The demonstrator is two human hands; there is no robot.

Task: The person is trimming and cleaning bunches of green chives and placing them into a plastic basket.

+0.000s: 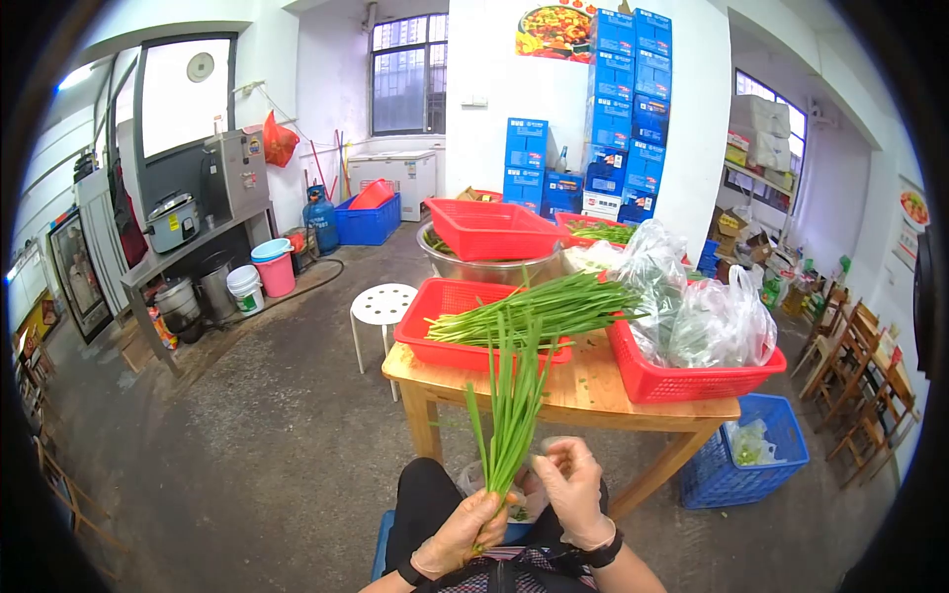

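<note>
Head view: left hand [463,534], grip tight around chive bunch [509,415].

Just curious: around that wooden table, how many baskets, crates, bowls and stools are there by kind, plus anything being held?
Red baskets: 4
Blue crate: 1
Metal bowl: 1
White stool: 1
Bunch of greens in the left hand: 1
Total: 8

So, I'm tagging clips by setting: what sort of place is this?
Probably a restaurant's prep room: red baskets of greens on a table, a rice cooker, stacked blue cartons.
</note>
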